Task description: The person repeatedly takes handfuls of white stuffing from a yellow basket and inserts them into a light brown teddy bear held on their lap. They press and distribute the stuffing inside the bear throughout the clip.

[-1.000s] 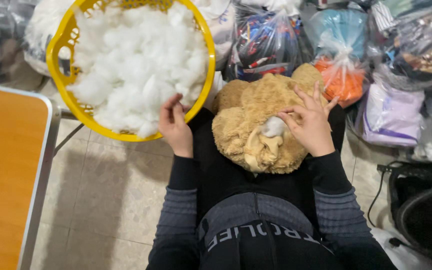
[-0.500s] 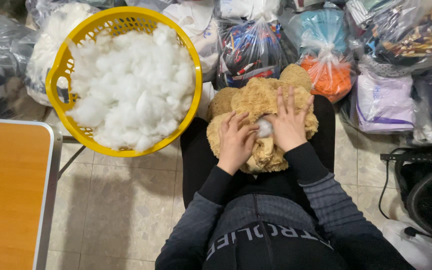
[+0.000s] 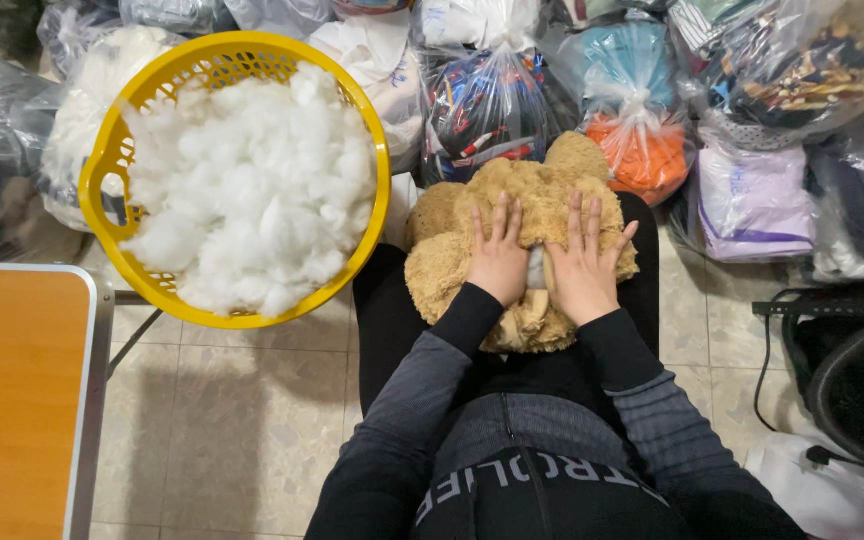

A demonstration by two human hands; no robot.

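Both hands pressing the fluffy bear

My left hand [image 3: 498, 258] came back from the yellow basket [image 3: 377, 200] — now it and my right hand [image 3: 580, 262] lie flat, fingers apart, on the tan teddy bear [image 3: 452, 265], mid-frame — white stuffing [image 3: 536, 268] nearly tucked in.

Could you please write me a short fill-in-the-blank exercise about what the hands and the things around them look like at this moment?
1. Both hands, the left hand and the right hand, lie flat on a tan plush ____ on the person's lap.
2. The white stuffing fills a round basket of ____ colour.
3. Between the two hands shows a small tuft of ____ filling.
4. At the lower left stands a table with an ____ top.

Missing words: toy; yellow; white; orange
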